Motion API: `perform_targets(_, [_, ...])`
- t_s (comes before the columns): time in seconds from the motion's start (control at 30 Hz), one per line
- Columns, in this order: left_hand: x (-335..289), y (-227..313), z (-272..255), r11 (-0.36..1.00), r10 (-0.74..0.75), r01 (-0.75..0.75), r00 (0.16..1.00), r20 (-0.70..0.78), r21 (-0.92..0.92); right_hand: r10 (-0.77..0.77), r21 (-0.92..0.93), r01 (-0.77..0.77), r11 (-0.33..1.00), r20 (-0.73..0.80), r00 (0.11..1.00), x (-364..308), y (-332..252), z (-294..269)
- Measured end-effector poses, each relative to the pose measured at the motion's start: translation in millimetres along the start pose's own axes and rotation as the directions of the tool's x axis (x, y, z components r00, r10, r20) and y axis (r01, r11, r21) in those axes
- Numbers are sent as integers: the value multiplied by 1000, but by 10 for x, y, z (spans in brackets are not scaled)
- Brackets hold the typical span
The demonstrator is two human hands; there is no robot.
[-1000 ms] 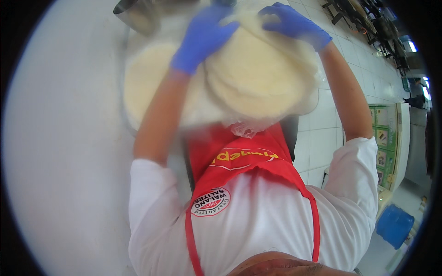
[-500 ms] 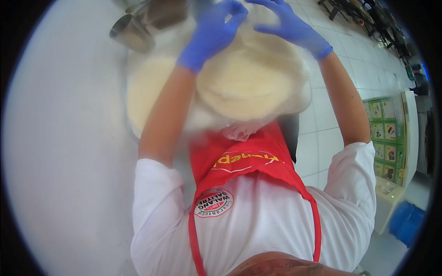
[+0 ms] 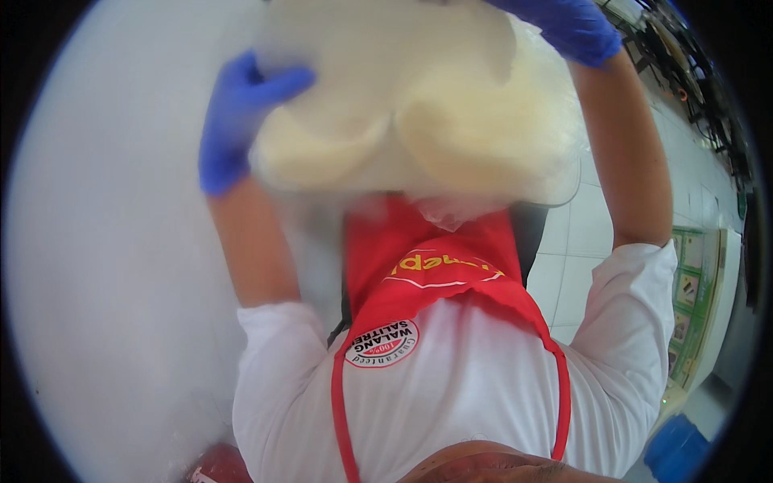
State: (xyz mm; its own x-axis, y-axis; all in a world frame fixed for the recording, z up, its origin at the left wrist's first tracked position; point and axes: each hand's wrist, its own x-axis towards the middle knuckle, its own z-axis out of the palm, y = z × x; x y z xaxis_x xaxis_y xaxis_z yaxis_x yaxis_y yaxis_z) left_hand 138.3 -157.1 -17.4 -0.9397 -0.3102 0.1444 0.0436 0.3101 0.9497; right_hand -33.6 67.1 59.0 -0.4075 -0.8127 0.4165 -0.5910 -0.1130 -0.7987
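Two pale, round, flat pieces lie side by side on a light tray [image 3: 564,189] in front of me: a left round [image 3: 322,161] and a larger right round [image 3: 483,133]. Clear plastic lies around them, and a crumpled plastic end [image 3: 447,213] hangs over the near edge. A blurred whitish sheet [image 3: 346,48] covers their far parts. My left hand [image 3: 241,113], in a blue glove, is at the sheet's left side, thumb and fingers apart. At the far right corner is my gloved right hand [image 3: 576,28]; its fingertips are blurred and partly cut off by the picture's edge.
A white table surface [image 3: 121,241] spreads to the left. Something dark red [image 3: 221,465] sits at the lower left edge. On the right are a tiled floor [image 3: 555,274], a cabinet with a green picture panel [image 3: 688,298], and a blue container [image 3: 676,449].
My hands have moved apart, the left going left and nearer, the right going right. The whitish sheet now covers the rounds' far parts. The metal cup is out of view.
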Motion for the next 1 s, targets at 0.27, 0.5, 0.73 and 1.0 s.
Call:
perform_targets(0.27, [-916, -534, -724, 1000, -13, 15, 927, -374, 1, -41, 265, -43, 963, 305, 951, 12, 504, 726])
perform_targets(0.5, [-341, -281, -859, 966, -52, 166, 875, -482, 198, 354, 175, -400, 899, 246, 902, 390, 394, 718])
perform_targets(0.73, [436, -1818, -300, 571, 52, 292, 920, -389, 767, 634, -102, -632, 768, 264, 727, 401, 2228, 959])
perform_targets(1.0, [479, -1779, -381, 588, 36, 274, 931, -363, 761, 492, -364, -423, 830, 120, 862, 480, 2322, 877])
